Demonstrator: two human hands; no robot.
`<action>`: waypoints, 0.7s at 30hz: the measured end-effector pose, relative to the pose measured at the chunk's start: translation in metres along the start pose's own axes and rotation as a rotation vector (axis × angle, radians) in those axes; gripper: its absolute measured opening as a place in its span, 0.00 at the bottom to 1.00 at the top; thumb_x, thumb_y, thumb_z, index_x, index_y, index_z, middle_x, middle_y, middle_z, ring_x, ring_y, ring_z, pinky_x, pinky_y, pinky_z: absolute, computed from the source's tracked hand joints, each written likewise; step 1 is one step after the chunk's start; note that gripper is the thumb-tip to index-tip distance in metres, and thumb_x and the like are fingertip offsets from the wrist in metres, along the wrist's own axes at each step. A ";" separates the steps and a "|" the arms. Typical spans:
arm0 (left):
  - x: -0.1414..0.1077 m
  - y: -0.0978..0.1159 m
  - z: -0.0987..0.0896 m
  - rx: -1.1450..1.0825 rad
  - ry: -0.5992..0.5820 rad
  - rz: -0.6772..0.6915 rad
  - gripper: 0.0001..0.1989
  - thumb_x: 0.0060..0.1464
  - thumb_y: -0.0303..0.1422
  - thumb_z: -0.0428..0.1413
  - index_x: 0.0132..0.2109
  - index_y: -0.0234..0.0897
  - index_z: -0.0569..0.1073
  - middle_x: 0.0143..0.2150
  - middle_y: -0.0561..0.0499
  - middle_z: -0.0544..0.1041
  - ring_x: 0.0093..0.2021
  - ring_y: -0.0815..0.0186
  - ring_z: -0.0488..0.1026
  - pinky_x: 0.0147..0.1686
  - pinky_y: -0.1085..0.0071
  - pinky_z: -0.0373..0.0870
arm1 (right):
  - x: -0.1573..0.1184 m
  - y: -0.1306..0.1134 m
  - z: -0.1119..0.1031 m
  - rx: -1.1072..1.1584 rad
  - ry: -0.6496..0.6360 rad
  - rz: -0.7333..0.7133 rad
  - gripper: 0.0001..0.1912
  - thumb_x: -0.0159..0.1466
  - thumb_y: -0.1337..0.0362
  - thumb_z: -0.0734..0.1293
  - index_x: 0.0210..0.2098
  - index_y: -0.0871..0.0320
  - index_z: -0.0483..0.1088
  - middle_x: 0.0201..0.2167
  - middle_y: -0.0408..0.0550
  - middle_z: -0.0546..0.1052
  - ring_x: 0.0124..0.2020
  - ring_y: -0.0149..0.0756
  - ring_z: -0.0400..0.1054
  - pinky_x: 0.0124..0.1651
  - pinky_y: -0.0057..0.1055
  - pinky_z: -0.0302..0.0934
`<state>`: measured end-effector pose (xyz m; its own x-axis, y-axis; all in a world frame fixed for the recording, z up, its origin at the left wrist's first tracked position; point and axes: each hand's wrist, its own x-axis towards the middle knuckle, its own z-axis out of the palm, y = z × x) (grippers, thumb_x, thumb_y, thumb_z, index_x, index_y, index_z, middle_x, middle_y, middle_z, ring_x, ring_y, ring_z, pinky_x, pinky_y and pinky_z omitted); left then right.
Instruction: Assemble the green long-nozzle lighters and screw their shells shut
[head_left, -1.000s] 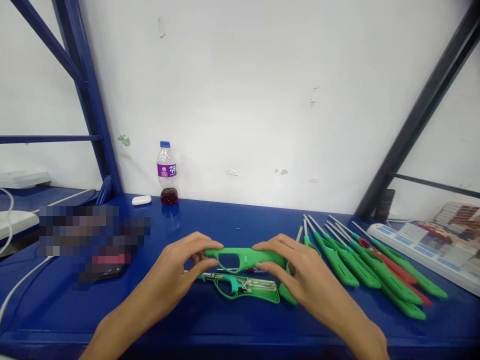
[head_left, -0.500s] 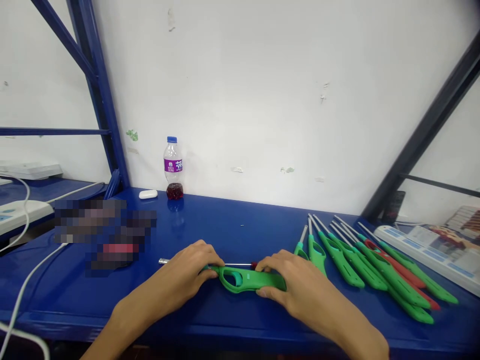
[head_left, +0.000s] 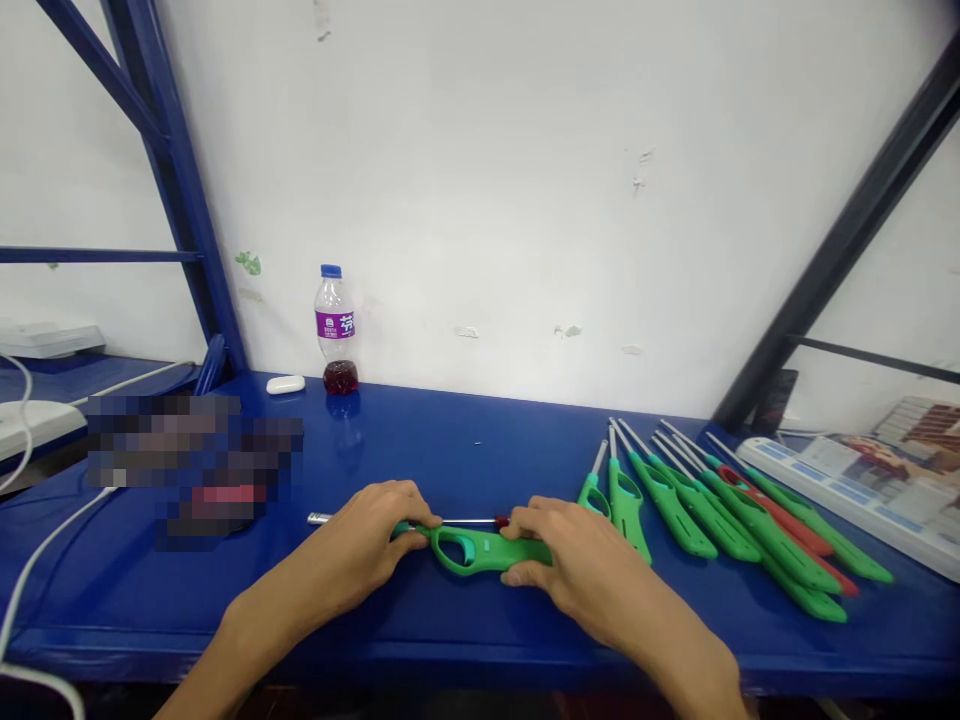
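Observation:
A green long-nosed gas lighter point(head_left: 491, 551) lies crosswise low over the table, its teal trigger inside the loop. My left hand point(head_left: 381, 520) pinches it at the neck, thumb and fingers closed; the metal nozzle tip point(head_left: 319, 519) sticks out past that hand. Around the handle's far end, my right hand point(head_left: 555, 540) is closed and covers it. Just behind the lighter runs a thin metal rod point(head_left: 469, 521) with a dark red end, perhaps a screwdriver, partly hidden by my right fingers. Whether either hand also grips this rod, I cannot tell.
More green lighters point(head_left: 671, 510) and some red ones point(head_left: 799, 530) lie fanned out at the right, beside a white power strip point(head_left: 847, 510). A drink bottle point(head_left: 335, 335) and a white case point(head_left: 286, 385) stand at the back. Blurred-out items point(head_left: 225, 490) and a white cable point(head_left: 45, 560) are left.
The whole view has shifted slightly, so everything appears a little further left and up. Both hands keep their hold on the lighter, with hardly any other movement.

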<state>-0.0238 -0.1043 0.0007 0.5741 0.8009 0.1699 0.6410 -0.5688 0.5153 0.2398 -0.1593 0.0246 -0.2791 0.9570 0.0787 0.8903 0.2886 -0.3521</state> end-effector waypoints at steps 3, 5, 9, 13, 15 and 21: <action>-0.001 0.004 0.003 0.064 -0.003 0.013 0.12 0.67 0.25 0.53 0.47 0.41 0.81 0.46 0.51 0.79 0.46 0.59 0.75 0.50 0.64 0.68 | 0.000 -0.002 0.001 0.002 0.022 0.026 0.11 0.63 0.63 0.77 0.45 0.51 0.79 0.42 0.44 0.81 0.46 0.45 0.76 0.46 0.35 0.60; 0.000 0.009 0.004 0.135 -0.018 0.013 0.14 0.66 0.23 0.51 0.46 0.40 0.81 0.46 0.48 0.79 0.45 0.58 0.75 0.48 0.63 0.68 | 0.000 -0.002 0.001 0.013 0.034 0.048 0.12 0.61 0.62 0.79 0.45 0.51 0.81 0.43 0.44 0.82 0.46 0.45 0.76 0.47 0.34 0.60; 0.002 0.017 0.000 0.169 -0.050 -0.011 0.16 0.65 0.21 0.51 0.45 0.40 0.82 0.45 0.48 0.79 0.44 0.58 0.75 0.45 0.64 0.68 | 0.001 -0.003 0.001 -0.007 0.047 0.065 0.13 0.61 0.61 0.79 0.46 0.49 0.82 0.42 0.42 0.83 0.45 0.44 0.77 0.44 0.33 0.60; 0.002 0.015 -0.002 0.155 -0.041 0.032 0.15 0.67 0.24 0.50 0.44 0.41 0.82 0.44 0.49 0.79 0.43 0.60 0.74 0.44 0.66 0.68 | 0.001 -0.004 0.001 -0.040 0.040 0.088 0.10 0.60 0.59 0.79 0.43 0.47 0.83 0.41 0.42 0.83 0.44 0.45 0.78 0.41 0.33 0.58; 0.001 0.012 0.000 0.186 -0.024 0.067 0.16 0.67 0.24 0.49 0.43 0.40 0.82 0.43 0.48 0.79 0.42 0.60 0.74 0.42 0.66 0.68 | 0.001 -0.005 0.001 -0.037 0.037 0.093 0.10 0.61 0.59 0.79 0.43 0.48 0.83 0.43 0.43 0.84 0.46 0.47 0.77 0.42 0.33 0.59; -0.001 0.007 0.006 0.313 -0.008 0.137 0.20 0.66 0.20 0.47 0.47 0.41 0.82 0.44 0.47 0.79 0.41 0.57 0.74 0.42 0.61 0.67 | 0.001 -0.006 -0.003 -0.024 -0.017 0.046 0.12 0.63 0.62 0.77 0.46 0.51 0.80 0.44 0.44 0.82 0.46 0.48 0.76 0.46 0.37 0.60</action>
<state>-0.0164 -0.1102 -0.0010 0.6690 0.7121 0.2130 0.6820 -0.7020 0.2049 0.2352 -0.1602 0.0299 -0.2437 0.9687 0.0467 0.9108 0.2451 -0.3321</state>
